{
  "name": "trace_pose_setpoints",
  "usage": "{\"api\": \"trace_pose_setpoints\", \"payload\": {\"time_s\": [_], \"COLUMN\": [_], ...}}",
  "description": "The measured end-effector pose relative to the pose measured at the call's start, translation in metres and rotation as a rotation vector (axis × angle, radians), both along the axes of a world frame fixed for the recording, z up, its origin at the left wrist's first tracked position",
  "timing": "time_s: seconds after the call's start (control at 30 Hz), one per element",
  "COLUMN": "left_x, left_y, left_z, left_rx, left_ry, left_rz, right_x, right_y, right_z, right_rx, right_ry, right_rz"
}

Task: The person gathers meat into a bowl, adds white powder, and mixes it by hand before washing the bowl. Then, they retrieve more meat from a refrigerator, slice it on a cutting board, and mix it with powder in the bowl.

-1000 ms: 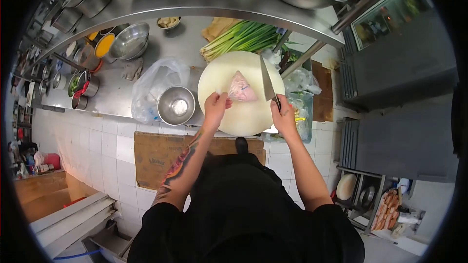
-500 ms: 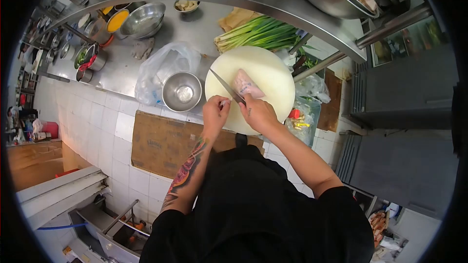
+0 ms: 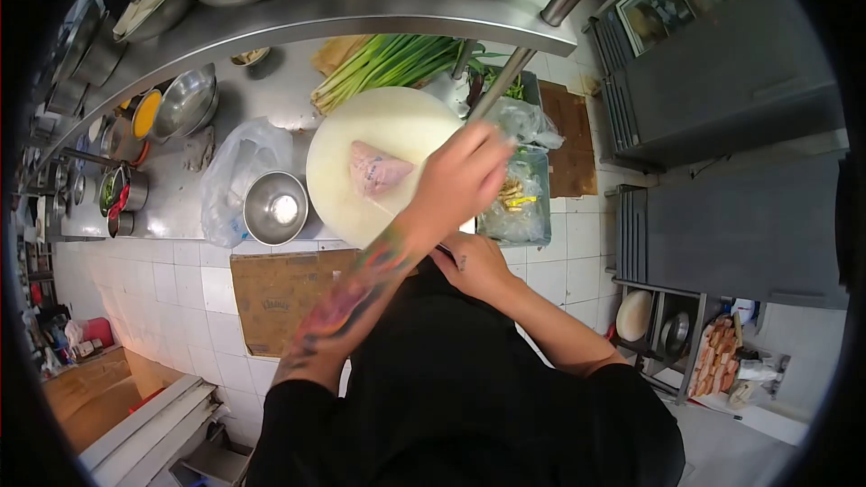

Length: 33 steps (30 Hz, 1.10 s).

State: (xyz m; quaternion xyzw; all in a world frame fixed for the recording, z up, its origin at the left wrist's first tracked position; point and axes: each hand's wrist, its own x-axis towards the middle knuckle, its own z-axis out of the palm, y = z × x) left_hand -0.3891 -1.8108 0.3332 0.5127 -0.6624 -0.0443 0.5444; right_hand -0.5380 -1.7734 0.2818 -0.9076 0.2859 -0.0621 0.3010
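Note:
A pale pink, wedge-shaped piece of meat (image 3: pixel 377 169) with bluish marks lies on the round white cutting board (image 3: pixel 397 108). My left hand (image 3: pixel 465 171) is stretched across to the board's right side, near the plastic crate. Its fingers look bent but are smeared by motion, so what they hold cannot be made out. Below it, close to my body, my right hand (image 3: pixel 474 266) is closed around the knife, which my left forearm mostly hides. A steel bowl (image 3: pixel 275 207) stands left of the board, beside a clear plastic bag (image 3: pixel 230 180).
Spring onions (image 3: pixel 397 68) lie behind the board, under a steel shelf (image 3: pixel 361 27) holding large bowls. A post (image 3: pixel 501 86) rises at the board's right. The crate (image 3: pixel 532 230) there holds bags and yellow bits. Cardboard (image 3: pixel 280 298) lies on the tiled floor.
My left hand has swung from the board's front edge to the right, crossing above my right hand. My right hand has drawn back toward my body. The view has turned right.

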Motion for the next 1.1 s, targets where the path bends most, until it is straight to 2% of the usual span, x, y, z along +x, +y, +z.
{"api": "trace_pose_setpoints", "payload": {"time_s": [0.03,0.07,0.13,0.2,0.27,0.3,0.37,0.4,0.47,0.53,0.6,0.63,0.67,0.7,0.77,0.8,0.87,0.9,0.93,1.0,1.07,1.1], "left_x": [-0.007,-0.017,-0.026,-0.022,-0.005,0.007,0.039,0.052,0.078,0.112,0.146,0.159,0.165,0.168,0.173,0.181,0.195,0.211,0.225,0.248,0.269,0.277], "left_y": [-0.029,-0.033,-0.032,0.011,0.053,0.073,0.101,0.109,0.103,0.081,0.05,0.033,0.023,0.018,0.018,0.029,0.064,0.087,0.112,0.154,0.186,0.199], "left_z": [0.001,0.004,0.006,-0.001,-0.035,-0.058,-0.081,-0.085,-0.094,-0.118,-0.152,-0.162,-0.16,-0.16,-0.135,-0.122,-0.092,-0.091,-0.092,-0.092,-0.124,-0.145], "left_rx": [0.15,0.149,0.054,0.104,0.182,0.239,0.367,0.441,0.453,0.505,0.55,0.733,0.91,0.906,1.162,1.164,0.951,0.839,0.845,0.591,0.491,0.397], "left_ry": [-0.073,-0.076,0.012,0.014,0.0,0.016,0.049,0.066,0.108,0.171,0.19,0.3,0.409,0.41,0.621,0.627,0.835,0.961,0.967,1.026,0.944,0.857], "left_rz": [0.01,0.023,0.02,0.001,-0.03,0.075,0.296,0.419,0.457,0.487,0.488,0.362,0.229,0.24,0.271,0.283,0.206,0.164,0.171,0.305,0.364,0.424], "right_x": [0.001,0.002,-0.002,0.007,0.032,0.042,0.055,0.057,0.059,0.07,0.09,0.103,0.121,0.133,0.148,0.156,0.179,0.193,0.208,0.238,0.265,0.274], "right_y": [0.002,0.0,-0.016,-0.027,-0.051,-0.062,-0.079,-0.086,-0.093,-0.088,-0.078,-0.078,-0.081,-0.082,-0.076,-0.072,-0.059,-0.048,-0.035,-0.016,0.003,0.014], "right_z": [0.0,-0.001,-0.019,-0.042,-0.059,-0.069,-0.084,-0.082,-0.071,-0.067,-0.082,-0.087,-0.09,-0.093,-0.096,-0.098,-0.086,-0.082,-0.082,-0.093,-0.096,-0.094], "right_rx": [0.043,0.084,0.033,0.011,-0.156,-0.147,-0.282,-0.28,-0.594,-0.549,0.009,0.008,0.508,1.015,1.065,1.111,1.147,1.031,0.915,0.868,0.809,0.601], "right_ry": [-0.085,-0.17,-0.215,-0.264,-0.419,-0.429,0.021,0.016,-0.094,-0.189,-0.254,-0.256,-0.285,-0.295,-0.355,-0.415,-0.397,-0.475,-0.552,-0.551,-0.539,-0.49], "right_rz": [-0.098,-0.187,-0.186,-0.189,-0.252,-0.242,-0.26,-0.256,-0.179,-0.149,-0.226,-0.217,-0.376,-0.524,-0.492,-0.473,-0.445,-0.376,-0.31,-0.269,-0.217,-0.164]}}
